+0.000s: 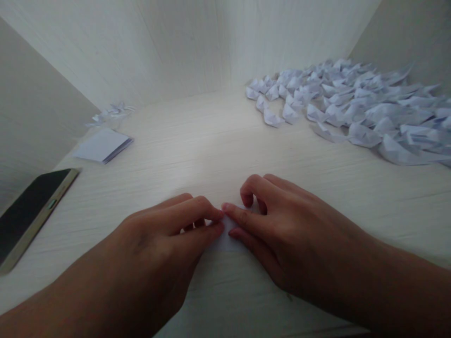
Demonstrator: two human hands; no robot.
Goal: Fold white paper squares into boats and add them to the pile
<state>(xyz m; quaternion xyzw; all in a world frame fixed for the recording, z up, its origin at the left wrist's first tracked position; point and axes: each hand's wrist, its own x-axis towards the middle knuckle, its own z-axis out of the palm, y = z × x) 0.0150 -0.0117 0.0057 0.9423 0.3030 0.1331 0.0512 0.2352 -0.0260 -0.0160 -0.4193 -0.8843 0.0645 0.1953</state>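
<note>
A small piece of white paper (229,241) lies on the pale table between my hands, largely covered by my fingers. My left hand (169,234) pinches its left side, with thumb and forefinger close together near the top. From the right, my right hand (282,225) has its forefinger and thumb on the same paper, the forefinger's tip touching the left fingertips. Its other fingers are curled above the surface. How the paper is folded underneath is hidden.
Many folded paper boats (338,103) are heaped at the back right. At the left stand a stack of white paper (102,144), some small paper scraps (112,112) behind it, and a phone (35,206) nearer me. A pale wall (197,47) closes off the back.
</note>
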